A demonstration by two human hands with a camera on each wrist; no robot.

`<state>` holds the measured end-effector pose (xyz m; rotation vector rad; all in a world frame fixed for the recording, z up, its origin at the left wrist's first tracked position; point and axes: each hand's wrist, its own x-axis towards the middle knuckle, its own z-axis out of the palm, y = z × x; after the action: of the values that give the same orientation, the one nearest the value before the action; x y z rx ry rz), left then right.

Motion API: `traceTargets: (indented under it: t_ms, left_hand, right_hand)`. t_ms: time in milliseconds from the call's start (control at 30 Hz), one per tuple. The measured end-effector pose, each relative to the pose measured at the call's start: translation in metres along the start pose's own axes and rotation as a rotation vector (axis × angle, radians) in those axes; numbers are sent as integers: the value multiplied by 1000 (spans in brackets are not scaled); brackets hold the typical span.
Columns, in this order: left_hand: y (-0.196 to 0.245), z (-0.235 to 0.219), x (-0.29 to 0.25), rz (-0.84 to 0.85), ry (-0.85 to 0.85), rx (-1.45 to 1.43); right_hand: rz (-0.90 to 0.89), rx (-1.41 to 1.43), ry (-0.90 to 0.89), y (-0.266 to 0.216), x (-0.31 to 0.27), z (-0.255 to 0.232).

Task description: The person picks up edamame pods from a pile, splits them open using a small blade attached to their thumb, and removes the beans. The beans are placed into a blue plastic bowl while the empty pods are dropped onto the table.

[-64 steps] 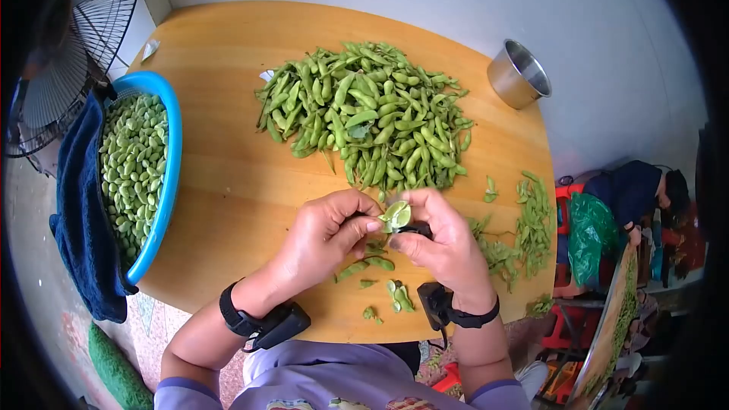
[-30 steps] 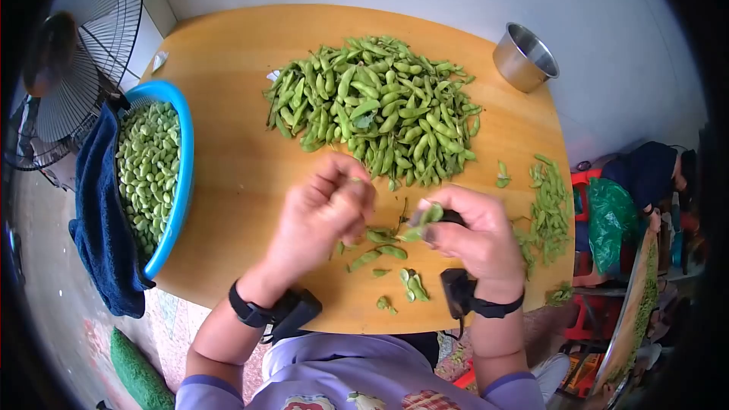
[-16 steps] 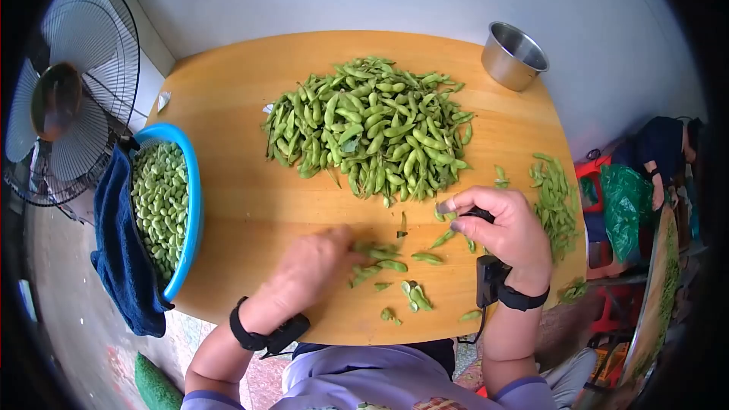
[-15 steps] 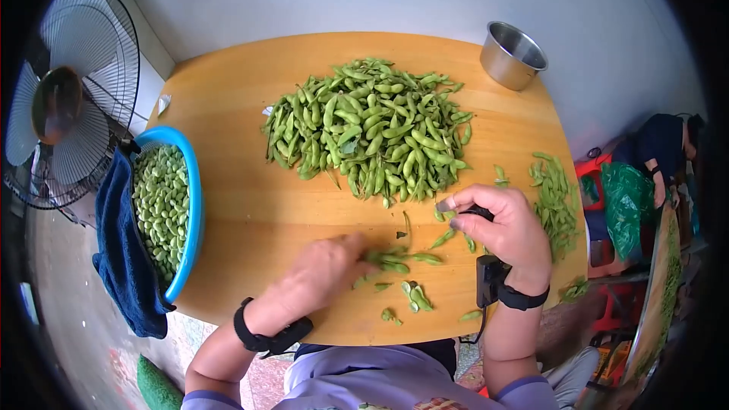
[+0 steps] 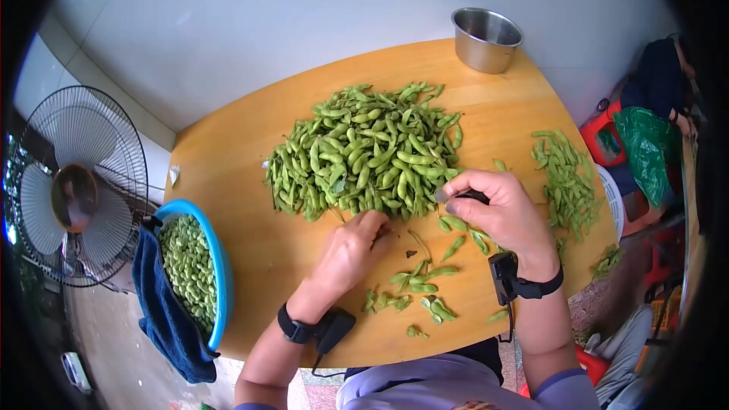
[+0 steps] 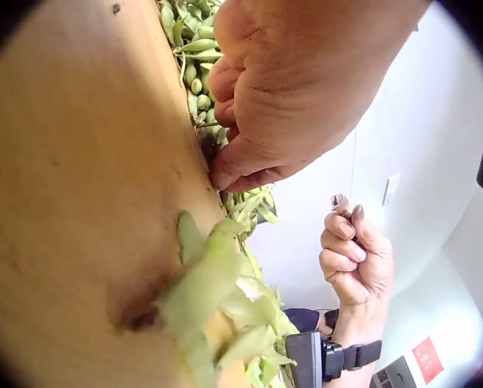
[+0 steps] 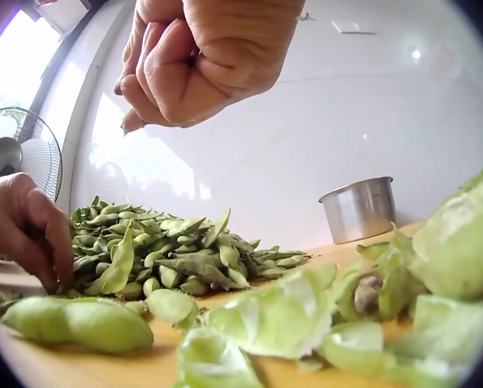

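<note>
My left hand (image 5: 353,250) reaches down to the near edge of a heap of green soybean pods (image 5: 364,152), its fingers curled and tips close to the tabletop. In the left wrist view, thumb and fingertips come together low beside the heap; I cannot tell whether a pod is between them. My right hand (image 5: 505,212) hovers right of the heap with curled fingers, the darkened tips of index finger and thumb close together. No pod shows in it. Below it lie split pods (image 7: 274,315) and a whole pod (image 7: 80,323).
A blue basin (image 5: 222,281) of shelled beans (image 5: 186,266), with a dark blue towel (image 5: 171,319) over its rim, stands left. Empty husks (image 5: 437,309) lie near the front edge, more pods (image 5: 566,182) right. A steel pot (image 5: 486,49) stands at the back; a fan (image 5: 80,190) is far left.
The right hand has let go of the pod it held. My left hand swept over the loose pods, then moved forward to the heap's edge. The head view has shifted.
</note>
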<state>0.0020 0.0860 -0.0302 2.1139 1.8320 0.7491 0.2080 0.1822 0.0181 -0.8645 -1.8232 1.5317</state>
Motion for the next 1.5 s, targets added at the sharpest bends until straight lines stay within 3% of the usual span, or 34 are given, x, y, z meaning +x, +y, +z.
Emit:
traceTargets:
  t_ms: [33,67,100,167,300,333,367,400,433,500,533,600,633,700,733,967,1033,1067,1133,1300,1367,1400,1433,1500]
  left_hand:
    - [4,-1,-2,-153,0,-269]
    - [-5,3,-8,-151,72,-463]
    - [-8,-3,-10,-150,69,-465]
    - [-11,-20,-11,-557,122,-1202]
    - [-21,-25,-12,-663,225,-773]
    - [-14,-25,-10,-627,156,-540]
    - [-2,-25,-6,-587,88,-306]
    - [-5,-15,-6,-417,130,-159]
    - [-5,-9,-3,-300,155,-78]
    - [-11,6,-1,-265,183,121]
    - [-10,5,-3,-265,187,120]
    - [-5,0,-9,-351,75,-23]
    - [-3,-6,-11,-351,77,-27]
    - [-4,-15,-17,-519,-146,-623]
    - [-7,-9,-20,-559,-124,-767]
    - [10,-8,-21,-560,-144,-886]
    - [10,-5,-21,-425,23,-882]
    - [13,-10,-21,-425,26,-890]
    - [22,-27,-22,-414,319,-658]
    - [26,-24,-23,-326,114,-573]
    - [25,-20,-24,-372,2,-736]
    - [21,-20,-25,-507,-91,-939]
    - [19,-20,-25,-507,-87,-945]
    - [16,-18,-26,-526,-33,-1228]
  right_hand:
    - [-2,3,8,1,1,0]
    - [9,-33,-1,3,1,1]
    - [21,-71,-13,5,1,3]
    - [-57,-162,-68,10,-1,10]
    - [-318,-453,-312,12,-8,35]
    - [-318,-456,-316,13,-12,41]
    - [-302,-453,-456,14,-15,47]
    - [-285,-448,-596,15,-17,50]
    - [-287,-451,-600,16,-18,51]
    - [-195,-652,-742,18,-18,49]
    - [-197,-656,-743,15,-17,46]
    - [-122,-547,-489,8,-11,36]
    - [-121,-551,-491,9,-9,34]
    - [-35,-239,-267,15,-7,32]
    - [16,-226,-236,12,-7,33]
    - [10,-110,-252,23,-3,47]
    - [-16,-130,-208,22,-3,46]
    - [-13,-138,-211,20,-3,45]
    - [96,-30,-148,13,-3,44]
    - [78,-18,-201,10,-5,50]
    - [57,7,-205,8,-6,51]
    - [184,137,-237,2,-6,49]
    - [309,266,-266,-2,-6,48]
    - [317,319,-256,-3,-5,45]
